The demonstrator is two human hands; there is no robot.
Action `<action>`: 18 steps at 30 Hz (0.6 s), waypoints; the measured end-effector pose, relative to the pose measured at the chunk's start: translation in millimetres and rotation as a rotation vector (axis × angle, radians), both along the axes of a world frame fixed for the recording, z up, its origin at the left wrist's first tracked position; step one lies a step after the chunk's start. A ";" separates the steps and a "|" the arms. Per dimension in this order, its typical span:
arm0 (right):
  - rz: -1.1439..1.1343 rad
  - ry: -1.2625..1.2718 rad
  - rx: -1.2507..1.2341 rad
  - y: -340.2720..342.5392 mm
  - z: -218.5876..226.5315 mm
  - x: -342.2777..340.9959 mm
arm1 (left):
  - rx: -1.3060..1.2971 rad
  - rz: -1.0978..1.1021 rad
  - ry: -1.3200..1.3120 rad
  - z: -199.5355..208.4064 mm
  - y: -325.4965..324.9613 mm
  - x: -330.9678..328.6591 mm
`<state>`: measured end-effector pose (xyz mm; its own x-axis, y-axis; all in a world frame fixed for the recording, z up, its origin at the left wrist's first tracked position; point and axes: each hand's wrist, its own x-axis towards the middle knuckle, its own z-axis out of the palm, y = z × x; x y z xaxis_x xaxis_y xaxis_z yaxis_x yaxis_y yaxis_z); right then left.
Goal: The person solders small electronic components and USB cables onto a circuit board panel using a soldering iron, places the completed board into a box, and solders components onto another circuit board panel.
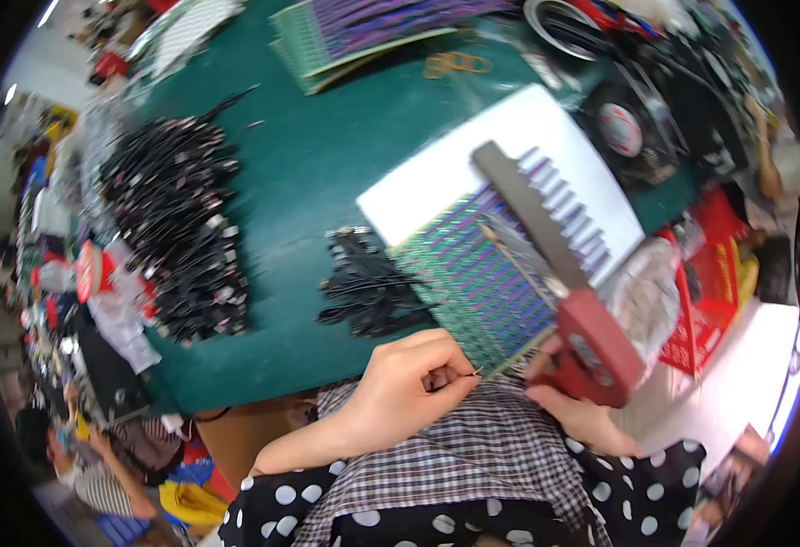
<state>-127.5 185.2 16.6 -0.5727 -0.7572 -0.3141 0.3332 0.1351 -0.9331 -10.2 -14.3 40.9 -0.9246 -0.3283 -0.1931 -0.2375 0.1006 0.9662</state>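
My left hand (413, 387) is closed in a pinch at the near corner of a green circuit board panel (450, 305) with blue-purple strips. A tiny thin piece shows at its fingertips; its kind cannot be made out. My right hand (578, 410) is closed around the lower end of a tool with a dark red block-shaped handle (600, 351) and a long grey bar (523, 205). The handle hides some fingers. That bar reaches over the panel, and a slim metal piece (518, 251) lies beside it. A small bundle of black cables (363, 287) touches the panel's left edge.
A white sheet (418, 187) lies under the panel on the green table (299, 164). A large heap of black cables (181, 219) is at left. More panels (363, 36) and rubber bands (456, 63) are at the back. A black reel (623, 128) stands at right.
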 end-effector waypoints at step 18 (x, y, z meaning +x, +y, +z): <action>0.130 0.118 -0.046 -10.4 3.0 -11.4 | -0.020 -0.151 0.061 -14.2 26.4 -22.2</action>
<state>-138.9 174.8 19.5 -0.4995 -0.8395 -0.2137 0.2039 0.1258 -0.9709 -32.3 12.0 26.6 -0.9735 -0.1877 -0.1302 -0.1595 0.1504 0.9757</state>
